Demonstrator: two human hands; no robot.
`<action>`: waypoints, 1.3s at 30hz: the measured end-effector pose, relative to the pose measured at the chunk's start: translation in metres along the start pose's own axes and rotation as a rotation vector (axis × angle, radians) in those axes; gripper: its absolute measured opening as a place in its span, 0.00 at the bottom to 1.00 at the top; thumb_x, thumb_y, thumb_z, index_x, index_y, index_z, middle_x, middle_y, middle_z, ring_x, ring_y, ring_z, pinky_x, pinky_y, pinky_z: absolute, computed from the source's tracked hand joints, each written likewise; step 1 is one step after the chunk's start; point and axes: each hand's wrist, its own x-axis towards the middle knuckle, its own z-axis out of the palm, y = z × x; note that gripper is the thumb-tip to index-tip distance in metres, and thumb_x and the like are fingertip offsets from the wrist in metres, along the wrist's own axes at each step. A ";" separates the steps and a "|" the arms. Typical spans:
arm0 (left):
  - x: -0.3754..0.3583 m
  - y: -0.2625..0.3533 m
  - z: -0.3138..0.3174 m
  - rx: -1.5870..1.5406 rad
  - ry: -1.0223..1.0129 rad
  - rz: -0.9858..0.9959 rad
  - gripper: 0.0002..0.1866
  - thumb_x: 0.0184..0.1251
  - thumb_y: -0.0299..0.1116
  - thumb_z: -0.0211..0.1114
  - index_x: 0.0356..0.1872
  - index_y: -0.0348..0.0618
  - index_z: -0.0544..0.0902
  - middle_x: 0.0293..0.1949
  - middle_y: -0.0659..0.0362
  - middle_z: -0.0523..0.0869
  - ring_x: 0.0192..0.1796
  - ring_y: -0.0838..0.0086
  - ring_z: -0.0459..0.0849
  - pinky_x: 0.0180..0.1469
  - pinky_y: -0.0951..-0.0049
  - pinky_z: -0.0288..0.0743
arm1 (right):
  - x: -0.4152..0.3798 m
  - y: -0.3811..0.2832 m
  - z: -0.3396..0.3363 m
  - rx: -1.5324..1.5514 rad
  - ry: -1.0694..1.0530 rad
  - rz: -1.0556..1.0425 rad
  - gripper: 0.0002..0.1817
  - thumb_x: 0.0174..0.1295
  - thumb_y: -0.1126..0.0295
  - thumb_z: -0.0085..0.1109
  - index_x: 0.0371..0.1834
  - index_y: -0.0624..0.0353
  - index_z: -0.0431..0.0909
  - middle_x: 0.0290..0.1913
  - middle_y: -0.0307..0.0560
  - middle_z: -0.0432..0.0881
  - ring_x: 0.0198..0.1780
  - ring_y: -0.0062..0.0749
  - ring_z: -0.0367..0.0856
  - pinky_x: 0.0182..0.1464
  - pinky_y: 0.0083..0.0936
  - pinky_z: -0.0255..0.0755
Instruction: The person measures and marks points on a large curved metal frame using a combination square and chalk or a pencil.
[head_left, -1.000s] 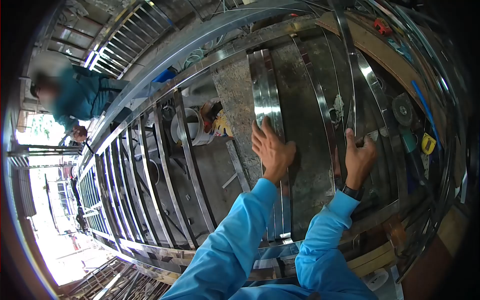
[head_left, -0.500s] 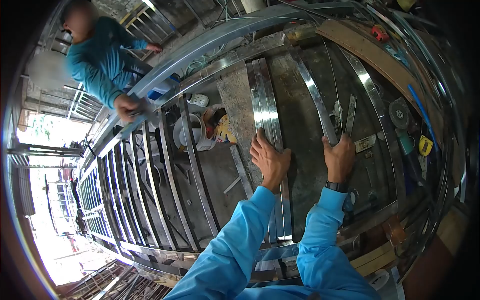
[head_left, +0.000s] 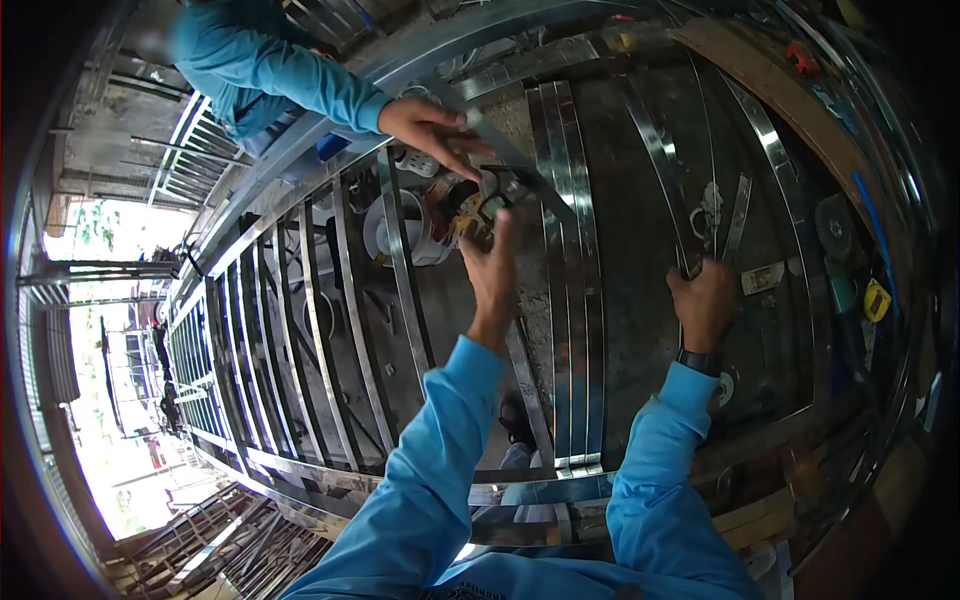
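Observation:
My left hand (head_left: 488,275) is raised over the frame, thumb up, its fingers around the lower side of a combination square (head_left: 500,192) with a dark head and a long metal blade. A co-worker's hand (head_left: 430,130) reaches in from the upper left, fingers extended, close against the same tool. My right hand (head_left: 708,300) is closed around the near end of a shiny metal tube (head_left: 650,135); the grip hides that end. Between my hands, several square tubes (head_left: 575,330) lie side by side across the frame.
A barred metal frame (head_left: 315,290) extends left. Beneath it are a white bucket (head_left: 378,240) and a shoe (head_left: 515,420). To the right lie a yellow tape measure (head_left: 876,300), an angle grinder (head_left: 835,228) and a brown board (head_left: 770,95). Metal lengths (head_left: 250,545) fill the lower left.
My left hand has left the side-by-side tubes and moved up and left to the combination square. The co-worker's arm has stretched toward me with it. My right hand stays on its tube.

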 end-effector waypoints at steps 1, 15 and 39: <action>0.011 -0.001 0.004 -0.001 -0.005 -0.006 0.44 0.60 0.57 0.69 0.63 0.27 0.65 0.58 0.43 0.75 0.58 0.61 0.76 0.60 0.63 0.70 | 0.000 -0.003 0.000 0.003 0.038 -0.001 0.18 0.46 0.60 0.70 0.30 0.66 0.79 0.36 0.58 0.81 0.43 0.55 0.80 0.43 0.47 0.74; 0.022 -0.039 0.041 0.049 -0.211 0.327 0.28 0.61 0.45 0.69 0.54 0.31 0.78 0.44 0.49 0.82 0.44 0.66 0.83 0.49 0.68 0.75 | 0.004 0.014 -0.014 0.083 0.246 -0.161 0.14 0.44 0.66 0.70 0.26 0.64 0.77 0.31 0.57 0.80 0.35 0.56 0.80 0.38 0.46 0.72; 0.025 -0.041 0.030 0.109 -0.221 0.551 0.25 0.55 0.47 0.70 0.47 0.37 0.81 0.39 0.50 0.81 0.35 0.60 0.82 0.39 0.66 0.76 | -0.004 0.099 -0.169 -0.181 0.368 -0.269 0.16 0.44 0.67 0.72 0.20 0.63 0.72 0.23 0.50 0.75 0.27 0.50 0.74 0.31 0.42 0.62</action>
